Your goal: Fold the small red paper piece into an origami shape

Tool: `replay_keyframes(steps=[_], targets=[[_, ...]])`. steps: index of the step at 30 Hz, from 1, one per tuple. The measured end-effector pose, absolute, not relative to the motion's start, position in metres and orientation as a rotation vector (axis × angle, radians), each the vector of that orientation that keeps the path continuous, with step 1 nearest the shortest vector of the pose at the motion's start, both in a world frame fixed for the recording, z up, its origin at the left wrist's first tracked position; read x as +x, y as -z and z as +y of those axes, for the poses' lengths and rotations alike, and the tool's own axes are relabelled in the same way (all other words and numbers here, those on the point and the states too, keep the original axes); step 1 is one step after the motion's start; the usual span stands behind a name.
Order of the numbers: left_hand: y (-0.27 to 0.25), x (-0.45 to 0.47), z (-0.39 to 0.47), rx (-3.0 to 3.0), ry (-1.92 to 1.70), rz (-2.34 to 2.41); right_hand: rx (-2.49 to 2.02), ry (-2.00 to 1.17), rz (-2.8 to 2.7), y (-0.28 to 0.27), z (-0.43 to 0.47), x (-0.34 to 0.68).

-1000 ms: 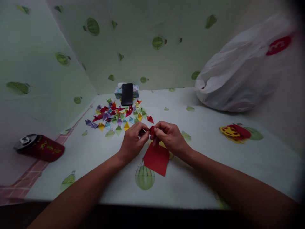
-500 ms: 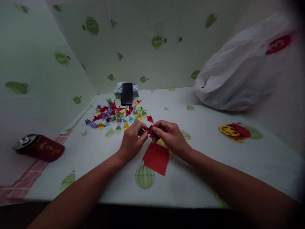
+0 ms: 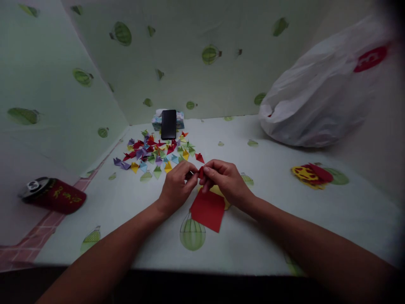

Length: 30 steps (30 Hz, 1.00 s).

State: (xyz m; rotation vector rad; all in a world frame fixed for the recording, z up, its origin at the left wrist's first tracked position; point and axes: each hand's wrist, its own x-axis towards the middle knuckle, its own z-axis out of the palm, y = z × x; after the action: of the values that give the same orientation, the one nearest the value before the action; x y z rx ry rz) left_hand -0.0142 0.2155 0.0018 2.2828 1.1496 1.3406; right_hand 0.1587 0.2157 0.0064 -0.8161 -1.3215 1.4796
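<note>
A small folded piece of red paper (image 3: 201,172) is pinched between my two hands above the table. My left hand (image 3: 177,181) grips its left side with thumb and forefinger. From the right, my right hand (image 3: 226,179) pinches the same piece, its lower fingers curled beneath. Below them lies a square of red paper (image 3: 208,210), partly over a yellow sheet (image 3: 226,200) that my right hand half hides. Just beyond my fingers rests a red folded paper figure (image 3: 199,157). Many small folded paper figures (image 3: 152,152) in several colours spread out behind my left hand.
A black phone (image 3: 168,124) leans on a tissue pack (image 3: 179,120) at the back. On the left lies a dark red can (image 3: 55,195) on its side. A white plastic bag (image 3: 303,97) stands back right, with yellow and red paper cutouts (image 3: 311,175) in front of it.
The fingers of my right hand have shifted slightly around the folded red paper, the lower ones dropping a little. Everything else stays in place.
</note>
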Motion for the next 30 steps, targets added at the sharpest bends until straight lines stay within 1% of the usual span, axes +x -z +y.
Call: replay_keyframes(steps=[3,8,10,16,22,27,30], targets=[[-0.0019,-0.0141,0.2152,2.315,-1.339,1.147,-0.847,-1.445,-1.35,-0.0077,0.2155,0.1584],[-0.0028,-0.0137,0.2148,2.394,-1.322,1.168,-0.991,-1.212,-1.48,-0.0101,0.2133,0.1573],[-0.0027,-0.0136,0.2143,2.366,-1.323,1.171,-1.024,-1.19,-1.471,-0.0106,0.213,0.1565],[-0.0033,-0.0129,0.2139,2.305,-1.347,1.181,-1.004,-1.312,-1.353,-0.0109,0.2145,0.1559],[-0.0044,-0.0129,0.2129,2.261,-1.375,1.204,-0.984,-1.343,-1.265,-0.0128,0.2134,0.1554],[-0.0044,-0.0124,0.2108,2.083,-1.483,1.142,-0.975,-1.586,-0.945,-0.0082,0.2177,0.1534],[-0.0022,-0.0121,0.2114,1.986,-1.521,1.09,-0.98,-1.664,-0.891,-0.0052,0.2193,0.1534]])
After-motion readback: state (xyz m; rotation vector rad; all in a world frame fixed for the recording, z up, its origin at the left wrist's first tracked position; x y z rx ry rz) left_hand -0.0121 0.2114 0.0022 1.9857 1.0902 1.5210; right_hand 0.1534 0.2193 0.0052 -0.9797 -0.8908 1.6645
